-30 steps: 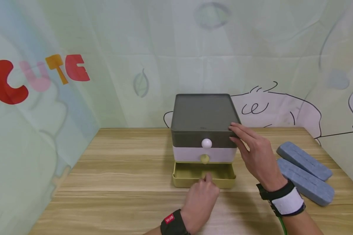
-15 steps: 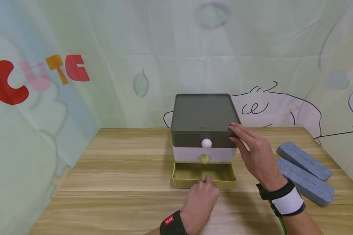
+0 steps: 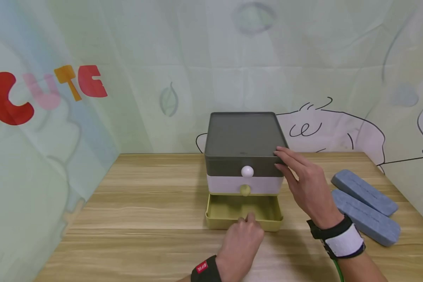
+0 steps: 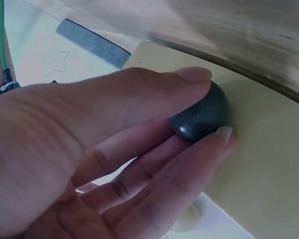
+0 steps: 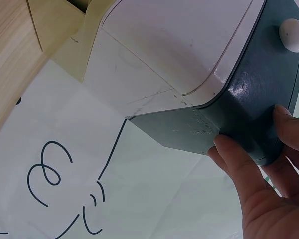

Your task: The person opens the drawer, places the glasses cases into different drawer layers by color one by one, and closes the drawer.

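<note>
A small stacked drawer box (image 3: 246, 135) has a dark grey top tier, a white middle tier and a yellow bottom drawer (image 3: 218, 223). That bottom drawer stands pulled out, and nothing shows inside the part in sight. My left hand (image 3: 240, 247) pinches its dark round knob (image 4: 204, 117) between thumb and fingers, as the left wrist view shows; in the head view the hand hides this knob. At the box's front right top corner, my right hand (image 3: 309, 191) holds the dark tier (image 5: 249, 99), thumb and fingers on different faces.
Two blue-grey oblong blocks (image 3: 364, 192) lie on the wooden table (image 3: 144, 196) to the right, beside my right wrist. A white knob (image 3: 247, 171) and a yellow knob (image 3: 245, 190) stick out above the drawer. A printed cloth (image 3: 144, 78) hangs behind and at both sides.
The yellow drawer has slid a little farther out toward me, with my left hand moving along on its knob. My right hand and the box have stayed in place.
</note>
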`<state>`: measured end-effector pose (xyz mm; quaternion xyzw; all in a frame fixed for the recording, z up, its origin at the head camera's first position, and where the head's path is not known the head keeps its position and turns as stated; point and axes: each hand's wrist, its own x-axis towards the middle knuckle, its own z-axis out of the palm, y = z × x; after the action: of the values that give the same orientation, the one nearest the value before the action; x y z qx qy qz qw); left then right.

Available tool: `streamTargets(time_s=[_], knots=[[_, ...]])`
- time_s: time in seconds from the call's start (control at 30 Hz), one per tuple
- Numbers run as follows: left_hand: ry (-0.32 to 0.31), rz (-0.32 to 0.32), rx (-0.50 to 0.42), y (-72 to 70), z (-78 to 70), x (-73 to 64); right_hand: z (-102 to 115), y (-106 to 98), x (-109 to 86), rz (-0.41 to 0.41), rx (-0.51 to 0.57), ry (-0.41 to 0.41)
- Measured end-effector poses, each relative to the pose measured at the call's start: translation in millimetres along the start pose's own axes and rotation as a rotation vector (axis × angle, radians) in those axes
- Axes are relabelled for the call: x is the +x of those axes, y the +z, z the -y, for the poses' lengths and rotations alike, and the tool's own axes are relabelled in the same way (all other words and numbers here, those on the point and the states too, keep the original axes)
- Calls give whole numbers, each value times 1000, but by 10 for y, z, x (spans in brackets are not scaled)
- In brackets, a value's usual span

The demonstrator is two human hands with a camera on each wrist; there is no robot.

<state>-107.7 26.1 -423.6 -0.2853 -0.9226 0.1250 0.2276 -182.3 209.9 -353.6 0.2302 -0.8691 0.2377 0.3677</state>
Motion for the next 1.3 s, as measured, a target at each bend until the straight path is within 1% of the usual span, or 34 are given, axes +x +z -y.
streamTargets(time_s=[0.3, 0.53, 0.63, 0.77, 0.87, 1.0, 1.17, 1.23, 1.3], knots=[[-4, -52, 15, -23, -45, -39, -11, -3, -2, -8, 5, -14], [2, -42, 4, -34, -49, -51, -9, 8, -3, -12, 1, -15], [2, -49, 3, -36, -59, -61, -9, 8, 0, -14, 1, -15], [2, -85, 24, -29, -81, -72, -10, 5, 3, -12, 3, -12], [0, -99, 20, -24, -97, -77, -8, 3, 3, -11, 1, -11], [5, -90, 6, -34, -111, -89, -7, 4, 3, -13, 4, -14], [20, -76, 13, -57, -124, -108, -9, 5, 6, -18, 0, -21], [22, -85, 16, -57, -132, -117, -10, 6, 7, -18, -3, -21], [20, -115, 26, -48, -143, -125, -10, 7, 4, -17, -2, -19]])
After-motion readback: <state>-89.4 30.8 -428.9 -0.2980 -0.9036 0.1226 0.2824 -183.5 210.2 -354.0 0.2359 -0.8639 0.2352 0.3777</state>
